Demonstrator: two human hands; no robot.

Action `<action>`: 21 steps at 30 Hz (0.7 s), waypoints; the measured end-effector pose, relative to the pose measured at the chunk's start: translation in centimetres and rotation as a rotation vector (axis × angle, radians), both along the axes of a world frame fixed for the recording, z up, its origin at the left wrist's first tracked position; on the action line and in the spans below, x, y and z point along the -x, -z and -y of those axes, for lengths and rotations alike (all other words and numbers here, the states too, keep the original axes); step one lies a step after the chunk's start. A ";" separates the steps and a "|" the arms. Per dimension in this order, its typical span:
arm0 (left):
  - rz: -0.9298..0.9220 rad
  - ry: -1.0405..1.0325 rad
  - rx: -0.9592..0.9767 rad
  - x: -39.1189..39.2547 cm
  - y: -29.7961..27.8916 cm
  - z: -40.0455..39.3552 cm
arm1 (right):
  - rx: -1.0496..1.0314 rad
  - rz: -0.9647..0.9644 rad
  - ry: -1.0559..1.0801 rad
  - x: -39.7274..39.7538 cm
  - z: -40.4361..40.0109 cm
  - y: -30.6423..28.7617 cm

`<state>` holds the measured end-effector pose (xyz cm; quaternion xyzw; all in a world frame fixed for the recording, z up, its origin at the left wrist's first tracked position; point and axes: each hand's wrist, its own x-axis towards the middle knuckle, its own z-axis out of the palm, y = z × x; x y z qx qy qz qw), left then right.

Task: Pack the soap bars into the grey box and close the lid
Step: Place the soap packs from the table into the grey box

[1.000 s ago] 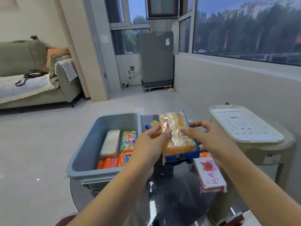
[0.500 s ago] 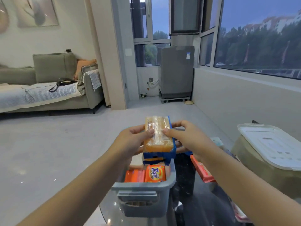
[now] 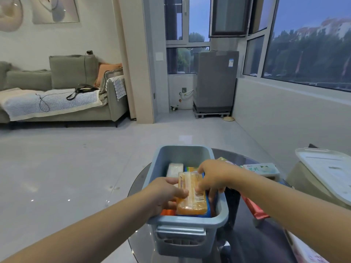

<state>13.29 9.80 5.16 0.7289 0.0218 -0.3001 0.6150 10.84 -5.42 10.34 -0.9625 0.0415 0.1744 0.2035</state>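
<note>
The grey box [image 3: 187,223] stands on a dark round glass table [image 3: 247,234], its lid off. Both my hands hold an orange soap pack [image 3: 191,198] in clear wrap with blue trim, low inside the box's near end. My left hand [image 3: 165,192] grips its left side and my right hand [image 3: 212,177] its right and far side. Under and behind it lie other bars: a white one [image 3: 174,169], an orange one [image 3: 167,212], a green-yellow one [image 3: 190,168]. The white lid [image 3: 326,168] rests on a stool at the right.
On the table right of the box lie loose bars: a white-green one [image 3: 262,168], a red-orange one [image 3: 254,209], and a white-pink one [image 3: 303,249] at the bottom right. A beige stool [image 3: 303,183] stands under the lid. A sofa and open floor lie to the left.
Both hands carried the orange soap pack from above the table over the box, then lowered it inside. The view shifted, so the box sits centred now.
</note>
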 end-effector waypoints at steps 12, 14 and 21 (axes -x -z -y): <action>0.116 0.164 -0.189 0.0 0.0 1.3 | -0.166 0.400 0.031 2.2 3.4 3.0; 0.100 0.194 -0.176 0.1 0.0 1.6 | -0.226 0.479 0.059 2.6 3.8 4.0; 0.181 0.203 -0.218 0.5 0.1 2.2 | -0.417 0.497 0.130 3.0 4.4 5.6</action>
